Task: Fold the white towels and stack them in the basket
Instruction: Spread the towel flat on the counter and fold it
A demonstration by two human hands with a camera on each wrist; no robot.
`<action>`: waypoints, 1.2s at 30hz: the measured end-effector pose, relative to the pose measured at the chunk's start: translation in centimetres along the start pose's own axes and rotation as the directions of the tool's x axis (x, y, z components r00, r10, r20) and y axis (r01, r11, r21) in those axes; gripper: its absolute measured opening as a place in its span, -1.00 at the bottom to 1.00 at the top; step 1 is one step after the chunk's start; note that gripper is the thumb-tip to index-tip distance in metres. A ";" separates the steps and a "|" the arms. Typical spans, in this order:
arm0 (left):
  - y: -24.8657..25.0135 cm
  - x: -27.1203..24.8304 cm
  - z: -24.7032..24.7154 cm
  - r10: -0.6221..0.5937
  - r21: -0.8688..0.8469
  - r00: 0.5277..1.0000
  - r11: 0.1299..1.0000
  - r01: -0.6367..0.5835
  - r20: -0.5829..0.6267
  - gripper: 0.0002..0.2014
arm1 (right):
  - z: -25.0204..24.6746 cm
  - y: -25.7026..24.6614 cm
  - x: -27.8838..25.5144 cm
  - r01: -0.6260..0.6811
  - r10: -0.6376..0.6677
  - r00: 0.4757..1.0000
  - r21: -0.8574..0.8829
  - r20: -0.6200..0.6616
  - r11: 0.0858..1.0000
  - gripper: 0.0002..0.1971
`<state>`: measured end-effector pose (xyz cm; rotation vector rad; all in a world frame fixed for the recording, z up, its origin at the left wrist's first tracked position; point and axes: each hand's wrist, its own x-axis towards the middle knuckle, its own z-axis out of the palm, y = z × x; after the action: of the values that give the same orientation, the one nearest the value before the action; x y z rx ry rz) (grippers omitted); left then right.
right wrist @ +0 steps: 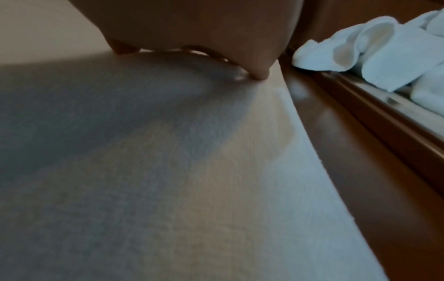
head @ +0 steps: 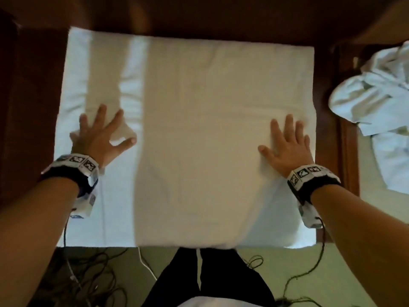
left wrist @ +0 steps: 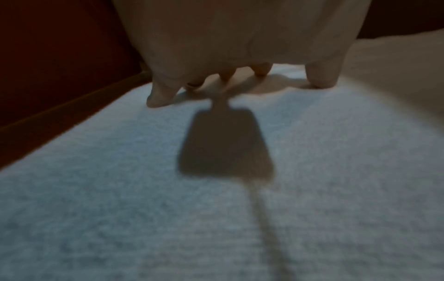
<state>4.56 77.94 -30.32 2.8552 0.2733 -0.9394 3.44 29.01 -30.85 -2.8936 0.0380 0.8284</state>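
Observation:
A large white towel (head: 199,134) lies spread flat over the brown wooden table (head: 35,85), its near edge hanging at the table's front. My left hand (head: 99,134) rests flat on the towel's left part with fingers spread. My right hand (head: 285,145) lies flat on the towel near its right edge, fingers straight. In the left wrist view the fingertips (left wrist: 158,100) touch the towel (left wrist: 216,209). In the right wrist view the palm (right wrist: 192,24) presses the towel (right wrist: 168,171) beside its right border. No basket is in view.
A crumpled heap of white towels (head: 376,96) lies to the right on a pale surface beyond a wooden rail (head: 347,140); it shows as the heap (right wrist: 384,57) in the right wrist view. Dark cables (head: 88,273) trail over the floor by my legs.

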 end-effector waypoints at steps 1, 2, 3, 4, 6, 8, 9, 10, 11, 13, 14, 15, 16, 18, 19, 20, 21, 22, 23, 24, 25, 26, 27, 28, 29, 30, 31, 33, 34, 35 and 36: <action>0.2 0.5 -0.7 0.015 -0.043 1.000 0.999 -0.016 -0.008 -0.12 | -0.6 -0.2 0.8 0.001 -0.001 1.000 0.012 -0.002 1.000 -0.18; 0.3 0.6 -1.0 0.029 -0.077 0.999 0.997 -0.031 -0.030 -0.11 | -1.0 -0.3 1.4 -0.001 0.001 1.000 0.019 -0.002 1.000 -0.19; 0.4 0.3 -1.0 0.037 -0.105 0.998 0.994 -0.042 -0.050 -0.09 | -1.1 -0.5 1.5 -0.009 0.009 1.000 0.020 -0.009 1.000 -0.20; 0.5 -0.6 -0.6 0.035 -0.118 0.998 0.992 -0.041 -0.054 -0.07 | -1.1 -0.8 0.9 -0.019 0.019 1.000 0.014 -0.022 1.000 -0.21; 0.3 -3.8 1.5 0.013 -0.071 1.000 0.997 -0.014 -0.018 -0.07 | 0.2 -1.4 -1.9 -0.046 0.047 0.997 0.010 -0.059 0.999 -0.22; 0.0 -7.6 4.3 -0.010 -0.002 0.998 1.000 0.010 0.065 -0.11 | 2.3 -1.7 -5.9 -0.089 0.090 0.996 0.051 -0.005 0.995 -0.20; -0.2 -8.9 5.3 -0.024 0.010 0.996 1.000 0.023 0.090 -0.13 | 3.2 -1.7 -7.4 -0.107 0.104 0.993 0.074 0.050 0.991 -0.18; -0.5 -9.4 5.9 -0.036 0.015 0.995 0.999 0.035 0.092 -0.14 | 3.7 -1.4 -8.1 -0.116 0.110 0.990 0.074 0.086 0.990 -0.16; -0.7 -9.1 5.8 -0.044 0.023 0.995 0.999 0.042 0.090 -0.14 | 3.8 -1.1 -8.1 -0.116 0.109 0.989 0.064 0.099 0.991 -0.14; -0.8 -7.4 4.9 -0.057 0.040 0.995 0.998 0.054 0.080 -0.13 | 3.0 -0.7 -6.5 -0.111 0.106 0.990 0.053 0.092 0.992 -0.13; -0.8 -6.2 4.3 -0.055 0.045 0.996 0.998 0.052 0.067 -0.11 | 2.5 -0.7 -5.3 -0.107 0.103 0.992 0.060 0.074 0.992 -0.12; -0.7 -4.8 3.7 -0.047 0.046 0.997 0.998 0.045 0.054 -0.10 | 1.9 -0.8 -3.9 -0.100 0.097 0.994 0.065 0.055 0.993 -0.12; -0.4 -3.6 3.0 -0.038 0.042 0.998 0.998 0.036 0.052 -0.08 | 1.3 -0.8 -2.6 -0.096 0.093 0.995 0.069 0.047 0.993 -0.12; 0.3 -2.2 1.3 -0.008 0.014 0.999 1.000 0.008 0.047 -0.07 | 0.3 -1.1 -0.9 -0.094 0.090 0.995 0.092 0.041 0.991 -0.14; 0.5 -2.2 0.9 0.013 -0.017 0.999 1.000 -0.012 0.036 -0.07 | 0.1 -1.3 -0.7 -0.094 0.092 0.995 0.110 0.028 0.989 -0.15; 0.7 -2.9 0.8 0.028 -0.050 0.999 0.998 -0.027 0.024 -0.07 | 0.2 -1.6 -1.2 -0.097 0.097 0.995 0.121 0.007 0.988 -0.16; 0.7 -3.9 1.2 0.033 -0.068 0.999 0.997 -0.032 0.012 -0.07 | 0.5 -1.9 -2.4 -0.102 0.106 0.994 0.124 -0.023 0.987 -0.17; 0.6 -5.4 2.1 0.028 -0.064 1.000 0.998 -0.027 0.006 -0.08 | 1.3 -2.2 -4.0 -0.103 0.111 0.992 0.129 -0.052 0.986 -0.17; 0.5 -7.3 3.4 0.016 -0.043 1.000 0.999 -0.015 0.017 -0.09 | 2.3 -2.4 -6.0 -0.102 0.111 0.992 0.136 -0.059 0.985 -0.17; 0.3 -9.2 4.7 0.002 -0.023 0.999 1.000 0.000 0.055 -0.10 | 3.4 -2.6 -8.0 -0.104 0.109 0.994 0.144 -0.024 0.984 -0.16; 0.1 -10.8 6.0 -0.013 -0.012 0.995 1.000 0.015 0.098 -0.11 | 4.3 -2.6 -9.7 -0.108 0.104 0.994 0.143 0.032 0.984 -0.15; -0.1 -11.9 6.9 -0.030 -0.009 0.992 0.999 0.031 0.126 -0.13 | 5.1 -2.4 -10.7 -0.109 0.099 0.992 0.128 0.080 0.986 -0.14; -0.3 -12.1 7.4 -0.043 -0.005 0.990 0.999 0.044 0.133 -0.14 | 5.5 -2.1 -10.9 -0.108 0.097 0.990 0.100 0.103 0.989 -0.13; -0.3 -11.7 7.4 -0.052 0.004 0.990 0.999 0.052 0.134 -0.15 | 5.5 -1.8 -10.4 -0.108 0.100 0.989 0.074 0.106 0.991 -0.11; -0.2 -10.8 7.0 -0.060 0.015 0.990 0.998 0.058 0.124 -0.15 | 5.2 -1.6 -9.3 -0.113 0.108 0.990 0.056 0.092 0.992 -0.09; 0.0 -9.7 6.5 -0.061 0.026 0.993 0.998 0.059 0.103 -0.14 | 4.8 -1.6 -8.1 -0.115 0.111 0.991 0.053 0.070 0.992 -0.08; 0.2 -8.3 6.0 -0.057 0.038 0.995 0.998 0.054 0.076 -0.13 | 4.2 -1.6 -6.7 -0.112 0.109 0.993 0.056 0.045 0.992 -0.07; 0.6 -5.7 4.6 -0.044 0.044 0.998 0.998 0.041 0.052 -0.11 | 3.1 -1.7 -4.3 -0.102 0.100 0.995 0.071 0.026 0.992 -0.08; 0.8 -4.9 3.9 -0.036 0.036 0.998 0.999 0.035 0.055 -0.09 | 2.6 -1.8 -3.5 -0.104 0.102 0.994 0.084 0.026 0.991 -0.09; 1.1 -4.5 3.3 -0.027 0.019 0.998 0.999 0.026 0.056 -0.08 | 2.2 -1.9 -3.1 -0.108 0.106 0.994 0.096 0.023 0.990 -0.12; 1.1 -4.6 3.2 -0.016 -0.003 0.999 1.000 0.017 0.049 -0.08 | 1.9 -2.0 -3.3 -0.110 0.109 0.994 0.104 0.010 0.989 -0.14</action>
<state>-0.69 75.67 -30.00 2.8262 0.2936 -1.0100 -0.24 31.23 -30.50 -2.8125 0.2346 0.8247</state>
